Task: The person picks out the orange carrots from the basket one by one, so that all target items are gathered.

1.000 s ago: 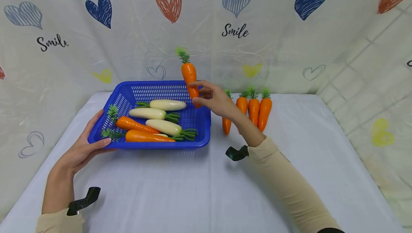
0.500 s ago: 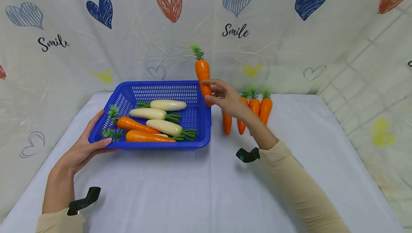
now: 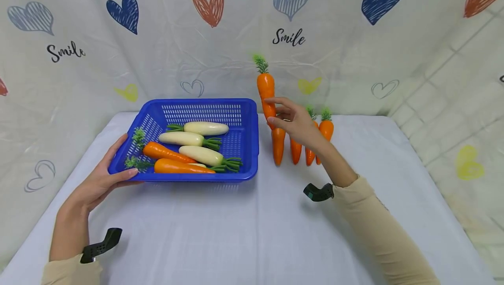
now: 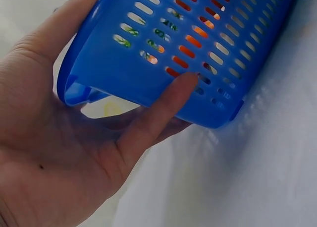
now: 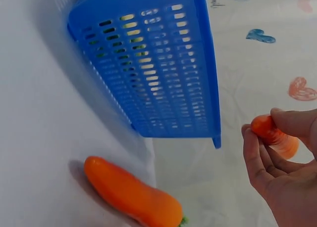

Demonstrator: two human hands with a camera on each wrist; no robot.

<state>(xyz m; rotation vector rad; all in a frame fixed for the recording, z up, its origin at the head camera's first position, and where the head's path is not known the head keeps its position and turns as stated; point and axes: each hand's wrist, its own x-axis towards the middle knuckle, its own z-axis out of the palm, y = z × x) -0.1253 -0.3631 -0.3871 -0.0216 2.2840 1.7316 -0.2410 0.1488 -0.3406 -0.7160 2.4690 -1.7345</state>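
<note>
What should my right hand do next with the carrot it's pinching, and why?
I'd probably lower the held carrot to the white tablecloth, beside the leftmost carrot there. Over the last second your right hand has carried it rightward from above the blue plastic basket, and it's now off the table, beyond the basket's right side.

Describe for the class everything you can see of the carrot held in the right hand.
The carrot is glossy orange and plastic-looking, tapering to a blunt tip, with feathery green leaves at its thick end. The right hand pinches its narrow half, leafy end uppermost in the head view. It is in the air, right of the blue basket and apart from it.
</note>
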